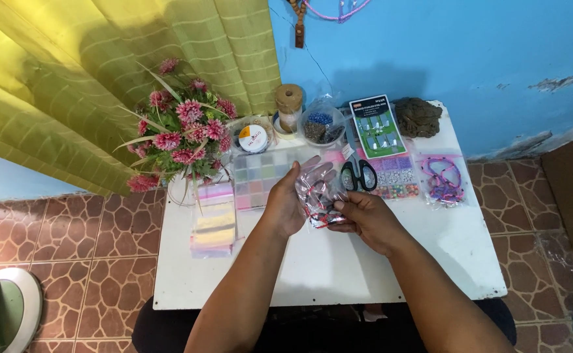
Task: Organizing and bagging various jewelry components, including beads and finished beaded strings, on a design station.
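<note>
Over the white table (430, 261) | our left hand (285, 208) and right hand (365, 219) pinch a clear plastic bag (318, 189) of beads | light, limp, slippery, we judge; best gripped at its edges.

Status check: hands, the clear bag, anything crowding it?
Both hands, left and right, hold the clear bag above the white table. Scissors just behind.
</note>
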